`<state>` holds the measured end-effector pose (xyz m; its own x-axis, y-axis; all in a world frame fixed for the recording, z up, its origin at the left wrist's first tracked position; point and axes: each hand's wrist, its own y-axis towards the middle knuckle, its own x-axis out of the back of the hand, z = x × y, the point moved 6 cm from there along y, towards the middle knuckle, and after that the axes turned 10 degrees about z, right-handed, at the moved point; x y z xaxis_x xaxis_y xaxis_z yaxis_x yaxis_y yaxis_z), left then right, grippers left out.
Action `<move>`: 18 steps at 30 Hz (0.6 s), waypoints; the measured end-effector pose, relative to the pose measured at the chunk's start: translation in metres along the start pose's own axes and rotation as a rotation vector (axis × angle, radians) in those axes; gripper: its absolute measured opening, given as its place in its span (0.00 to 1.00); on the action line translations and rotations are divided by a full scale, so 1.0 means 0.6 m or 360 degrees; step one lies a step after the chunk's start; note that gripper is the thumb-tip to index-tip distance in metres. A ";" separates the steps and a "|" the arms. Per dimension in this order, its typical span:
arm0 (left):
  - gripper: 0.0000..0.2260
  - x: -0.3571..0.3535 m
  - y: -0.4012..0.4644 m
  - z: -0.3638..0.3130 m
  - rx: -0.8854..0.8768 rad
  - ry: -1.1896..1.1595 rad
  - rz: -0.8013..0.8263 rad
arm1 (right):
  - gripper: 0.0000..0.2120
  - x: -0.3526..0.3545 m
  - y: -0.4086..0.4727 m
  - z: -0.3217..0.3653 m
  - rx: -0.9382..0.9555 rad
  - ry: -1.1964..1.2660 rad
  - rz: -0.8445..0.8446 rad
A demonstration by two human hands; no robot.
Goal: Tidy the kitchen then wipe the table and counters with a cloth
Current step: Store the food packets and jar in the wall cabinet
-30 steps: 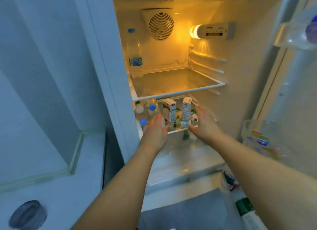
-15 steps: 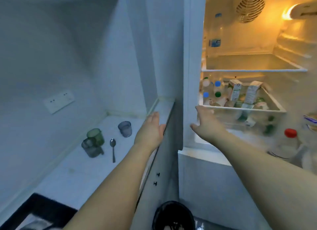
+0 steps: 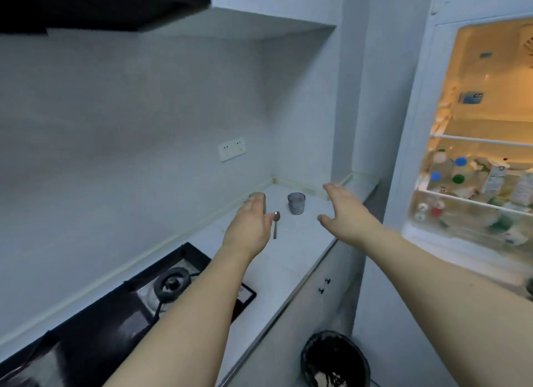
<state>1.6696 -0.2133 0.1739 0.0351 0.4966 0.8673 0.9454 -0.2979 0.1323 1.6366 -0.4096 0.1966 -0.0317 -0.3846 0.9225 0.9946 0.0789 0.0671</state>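
Note:
On the white counter (image 3: pixel 291 251) stand a grey-blue cup (image 3: pixel 296 203) and a green cup (image 3: pixel 259 198), with a metal spoon (image 3: pixel 275 223) lying between them. My left hand (image 3: pixel 249 228) hovers over the counter just in front of the green cup, fingers relaxed, holding nothing; it partly hides that cup. My right hand (image 3: pixel 347 213) is stretched out flat above the counter's right part, to the right of the grey-blue cup, empty.
The fridge (image 3: pixel 473 156) stands open at the right, lit, with bottles and cartons on its lower shelf. A black gas hob (image 3: pixel 138 306) fills the counter's near left. A black bin (image 3: pixel 336 360) sits on the floor below. A wall socket (image 3: pixel 232 148) is behind.
The view has swung left from the fridge to the counter. Both hands left the cartons on the fridge shelf and now reach out over the counter near the cups and spoon.

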 end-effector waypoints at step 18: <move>0.25 0.239 -0.341 -0.153 0.0005 0.0171 -0.0350 | 0.34 0.242 -0.321 0.213 0.0334 -0.0146 -0.0320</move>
<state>1.4514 -0.1559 0.3149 -0.2060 0.4593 0.8641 0.9276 -0.1897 0.3219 1.4281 -0.3631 0.3663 -0.2443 -0.3280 0.9125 0.9256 0.2017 0.3203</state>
